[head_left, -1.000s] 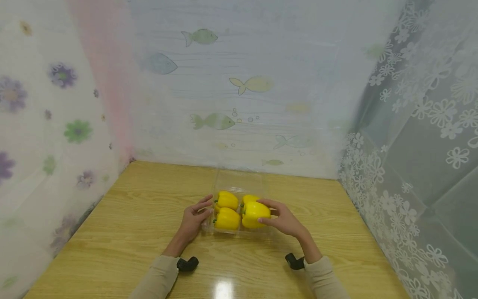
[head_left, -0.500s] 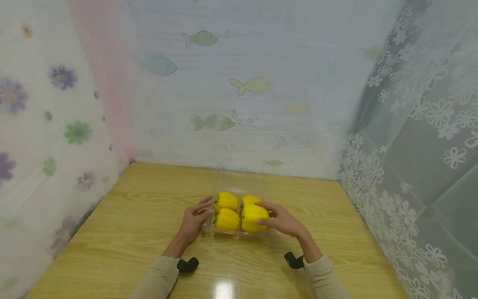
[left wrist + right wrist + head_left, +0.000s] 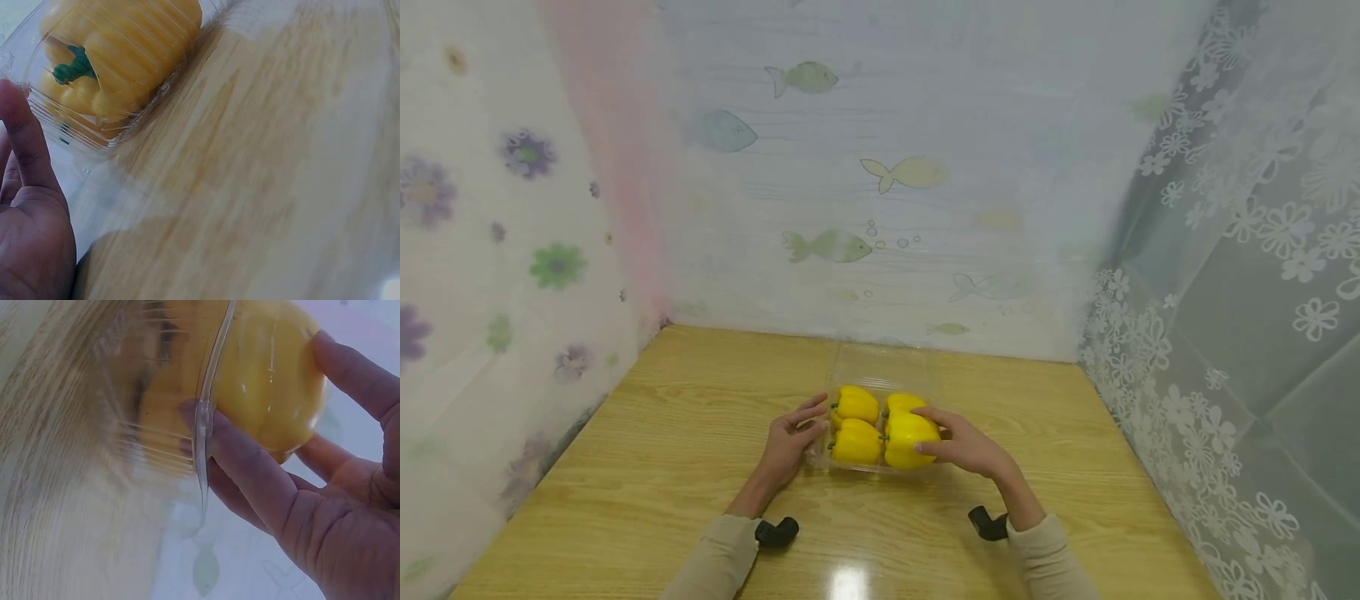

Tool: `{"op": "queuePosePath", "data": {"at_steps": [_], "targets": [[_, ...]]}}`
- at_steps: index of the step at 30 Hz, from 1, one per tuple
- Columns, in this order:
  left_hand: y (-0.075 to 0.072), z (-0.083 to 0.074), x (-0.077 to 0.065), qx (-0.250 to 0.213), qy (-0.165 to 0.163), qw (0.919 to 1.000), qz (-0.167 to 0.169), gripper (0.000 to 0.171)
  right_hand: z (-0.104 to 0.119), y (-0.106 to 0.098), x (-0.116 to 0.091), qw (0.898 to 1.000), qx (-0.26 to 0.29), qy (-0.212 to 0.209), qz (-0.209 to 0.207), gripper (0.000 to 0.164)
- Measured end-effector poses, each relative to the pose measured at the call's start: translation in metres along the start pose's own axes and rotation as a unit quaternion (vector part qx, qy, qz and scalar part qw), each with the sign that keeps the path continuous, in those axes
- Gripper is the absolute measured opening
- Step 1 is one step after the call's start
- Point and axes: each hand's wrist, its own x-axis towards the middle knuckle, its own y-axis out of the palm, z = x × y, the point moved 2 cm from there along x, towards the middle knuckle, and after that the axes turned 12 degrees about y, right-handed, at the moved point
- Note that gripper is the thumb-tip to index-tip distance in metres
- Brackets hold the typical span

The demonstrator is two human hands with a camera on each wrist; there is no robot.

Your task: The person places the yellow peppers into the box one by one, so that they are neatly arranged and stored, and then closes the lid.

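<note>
A yellow bell pepper (image 3: 908,442) sits low at the front right of a clear plastic clamshell box (image 3: 203,440). My right hand (image 3: 972,447) holds it from the right, thumb in front and fingers behind. In the right wrist view, fingers (image 3: 250,462) reach past the box's rim beside the pepper. More yellow peppers lie in the box, including one at the front left (image 3: 857,442), one at the back left (image 3: 859,404) and one at the back right (image 3: 904,402). My left hand (image 3: 786,443) rests at the box's left edge, its thumb (image 3: 25,134) touching the rim.
The box's transparent lid (image 3: 880,365) stands open toward the back of the wooden table (image 3: 715,392). Behind it hangs a fish-printed curtain (image 3: 1000,208), with flower-patterned curtains on both sides. A black wrist camera (image 3: 777,532) sits at the left cuff.
My right hand has lowered the pepper slightly toward the front and a little left, down into the box. The left hand has stayed in place.
</note>
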Motion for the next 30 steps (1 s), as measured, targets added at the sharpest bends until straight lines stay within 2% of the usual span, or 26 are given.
{"op": "queuePosePath", "data": {"at_steps": [12,22,30], "targets": [[-0.0009,0.0030,0.0011,-0.003,0.007,1.0000,0.002,0.043,0.0024,0.0004,0.0029,1.000,-0.010,0.006,0.004,0.064],[-0.0010,0.0031,0.0004,-0.006,0.007,1.0000,0.001,0.042,-0.0009,0.0004,0.0017,1.000,-0.011,-0.012,0.016,0.061],[-0.0006,0.0031,0.0003,-0.013,0.008,0.9999,0.000,0.043,-0.0005,0.0022,0.0036,1.000,0.010,0.008,0.002,0.059]]}}
